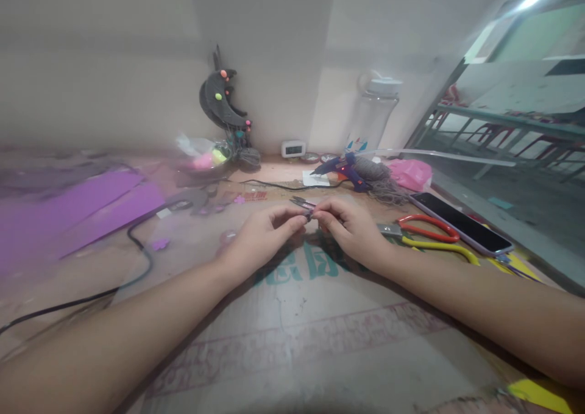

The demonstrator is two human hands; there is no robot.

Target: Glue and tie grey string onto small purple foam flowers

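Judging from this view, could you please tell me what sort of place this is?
It looks like a handicraft table, though I cannot tell whether in a home or a workshop: a blue glue gun, grey yarn and purple sheets lie on it.

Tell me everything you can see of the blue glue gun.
The glue gun is dark blue and plastic-looking, with a small red light lit. Its tapered nozzle points left, apparently over a white card; a long translucent stick extends rightward from its rear. It sits beside grey yarn, beyond the left hand and right hand, neither touching it.
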